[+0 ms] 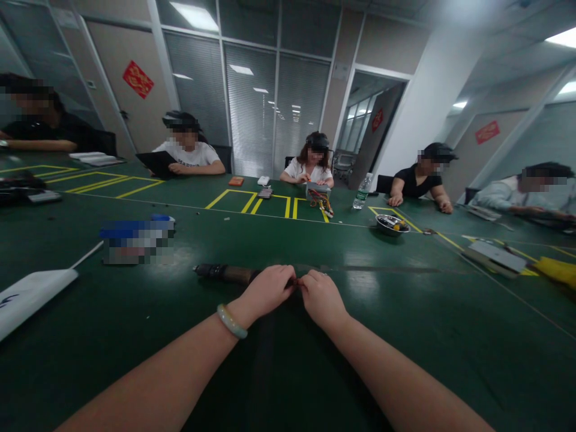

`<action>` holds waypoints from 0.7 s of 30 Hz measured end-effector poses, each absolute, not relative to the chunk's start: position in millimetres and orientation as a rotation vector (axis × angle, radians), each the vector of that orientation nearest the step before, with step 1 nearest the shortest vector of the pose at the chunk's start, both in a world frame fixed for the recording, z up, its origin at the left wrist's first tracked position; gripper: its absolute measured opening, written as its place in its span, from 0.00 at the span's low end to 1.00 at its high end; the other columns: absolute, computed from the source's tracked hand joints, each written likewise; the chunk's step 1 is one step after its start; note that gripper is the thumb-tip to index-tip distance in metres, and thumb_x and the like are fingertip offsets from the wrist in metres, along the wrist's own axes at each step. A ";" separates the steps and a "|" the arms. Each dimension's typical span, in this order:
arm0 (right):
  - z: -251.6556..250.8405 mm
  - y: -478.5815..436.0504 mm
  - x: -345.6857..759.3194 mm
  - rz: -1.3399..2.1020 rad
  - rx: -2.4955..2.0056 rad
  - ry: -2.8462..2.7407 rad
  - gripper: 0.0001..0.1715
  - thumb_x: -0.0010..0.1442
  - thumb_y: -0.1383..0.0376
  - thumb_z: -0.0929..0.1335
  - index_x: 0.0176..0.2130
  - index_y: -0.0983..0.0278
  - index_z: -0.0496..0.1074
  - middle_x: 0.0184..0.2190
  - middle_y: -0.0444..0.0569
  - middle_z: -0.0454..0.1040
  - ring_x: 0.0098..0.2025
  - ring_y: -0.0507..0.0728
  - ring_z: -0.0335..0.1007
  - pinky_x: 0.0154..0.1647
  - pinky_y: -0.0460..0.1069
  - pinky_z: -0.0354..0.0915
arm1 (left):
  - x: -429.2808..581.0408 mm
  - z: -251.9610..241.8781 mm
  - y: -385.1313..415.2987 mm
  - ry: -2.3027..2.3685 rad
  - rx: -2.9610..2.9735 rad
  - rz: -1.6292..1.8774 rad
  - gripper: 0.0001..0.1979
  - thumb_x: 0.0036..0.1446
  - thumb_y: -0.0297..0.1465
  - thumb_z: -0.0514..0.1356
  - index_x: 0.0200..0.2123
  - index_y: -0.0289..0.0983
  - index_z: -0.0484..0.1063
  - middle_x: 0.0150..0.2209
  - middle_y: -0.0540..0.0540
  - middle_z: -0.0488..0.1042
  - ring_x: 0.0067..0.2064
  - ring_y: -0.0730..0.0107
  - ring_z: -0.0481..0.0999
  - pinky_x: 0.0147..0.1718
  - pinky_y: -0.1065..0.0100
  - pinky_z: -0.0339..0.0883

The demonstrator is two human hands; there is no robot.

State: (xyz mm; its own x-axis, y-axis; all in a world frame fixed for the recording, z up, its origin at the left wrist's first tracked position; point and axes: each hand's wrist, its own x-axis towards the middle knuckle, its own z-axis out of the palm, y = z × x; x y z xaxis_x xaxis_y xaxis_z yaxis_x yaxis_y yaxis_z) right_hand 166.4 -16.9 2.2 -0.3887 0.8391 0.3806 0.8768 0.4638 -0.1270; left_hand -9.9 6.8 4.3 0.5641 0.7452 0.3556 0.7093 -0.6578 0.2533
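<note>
My left hand (266, 292) and my right hand (320, 296) meet knuckle to knuckle on the dark green table (405, 336), both with fingers curled under. A long dark rod-like tool (225, 273) with a brownish handle lies flat on the table and runs from the left into my left hand. My left hand closes on its near end. My right hand pinches something small where the two hands touch; I cannot make it out. A pale green bangle (231, 321) sits on my left wrist.
A blue box (135, 239) lies left of the tool, a white flat object (31, 294) at the far left. A metal bowl (392, 224), a water bottle (362, 192), a grey panel (497, 257) and several seated people ring the table's far side.
</note>
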 end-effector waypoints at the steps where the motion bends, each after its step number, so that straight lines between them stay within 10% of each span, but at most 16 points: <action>1: 2.2 -16.2 166.8 -0.121 -1.433 -2.329 0.10 0.64 0.73 0.64 0.38 0.63 0.74 0.37 0.49 0.71 0.40 0.57 0.66 0.45 0.50 0.59 | -10.0 4.0 6.8 1.261 2.699 0.681 0.03 0.58 0.28 0.59 0.37 0.38 0.66 0.37 0.47 0.71 0.41 0.64 0.71 0.43 0.62 0.64; 21: -0.7 3.8 173.7 -0.106 -1.380 -2.338 0.11 0.62 0.74 0.66 0.34 0.61 0.75 0.35 0.45 0.71 0.39 0.54 0.66 0.44 0.48 0.58 | -10.8 1.0 10.7 1.233 2.768 0.645 0.03 0.60 0.30 0.59 0.36 0.37 0.67 0.36 0.48 0.71 0.40 0.64 0.71 0.42 0.63 0.64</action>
State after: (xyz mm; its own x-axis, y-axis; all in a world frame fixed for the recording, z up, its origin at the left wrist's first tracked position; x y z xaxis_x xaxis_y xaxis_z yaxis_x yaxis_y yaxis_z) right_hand 173.7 3.8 -0.7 -0.4181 0.8193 0.3923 0.8515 0.5039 -0.1450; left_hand -10.8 10.7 1.0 0.5967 0.7201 0.3542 0.7018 -0.6823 0.2048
